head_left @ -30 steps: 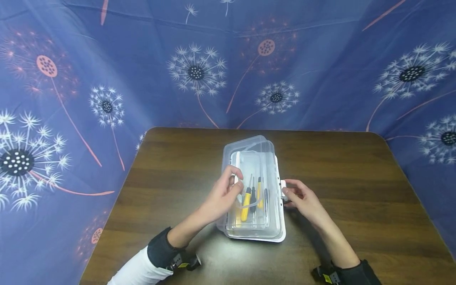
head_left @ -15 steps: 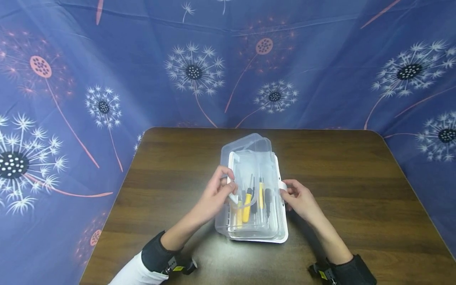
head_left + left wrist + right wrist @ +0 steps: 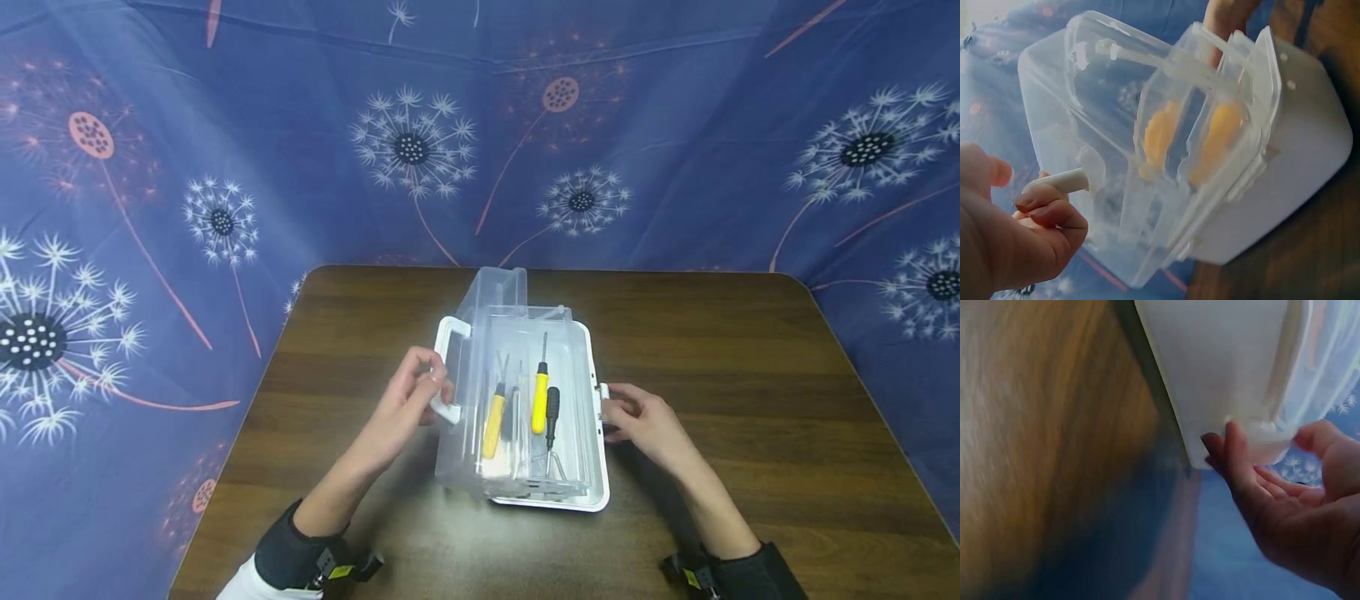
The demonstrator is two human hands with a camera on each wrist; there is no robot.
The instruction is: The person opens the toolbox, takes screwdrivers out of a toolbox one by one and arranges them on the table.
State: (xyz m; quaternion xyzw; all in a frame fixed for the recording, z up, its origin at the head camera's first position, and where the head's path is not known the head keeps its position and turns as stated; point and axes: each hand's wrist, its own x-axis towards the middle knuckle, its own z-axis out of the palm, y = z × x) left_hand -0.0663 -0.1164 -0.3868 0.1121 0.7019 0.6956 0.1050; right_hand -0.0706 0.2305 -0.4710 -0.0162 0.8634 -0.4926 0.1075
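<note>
A white toolbox (image 3: 592, 467) with a clear plastic lid (image 3: 495, 287) stands on the table, its lid tilted up toward the left. My left hand (image 3: 405, 400) grips the lid's white handle (image 3: 447, 410), fingers curled round the bar, as the left wrist view also shows. At the box's right side, my right hand (image 3: 641, 421) holds the white latch (image 3: 604, 392) between thumb and fingers. Inside the clear tray (image 3: 573, 450) lie a yellow screwdriver (image 3: 540, 400), a second yellow-handled tool (image 3: 492, 425), a black-handled tool (image 3: 552, 408) and thin metal pieces.
The brown wooden table (image 3: 712, 350) spreads out on both sides of the box. A blue cloth with dandelion prints (image 3: 675, 100) hangs behind the table's far edge and at both sides.
My left hand has moved left with the handle, swinging the lid up and leftward off the box. The tools now show more plainly. My right hand stays at the latch.
</note>
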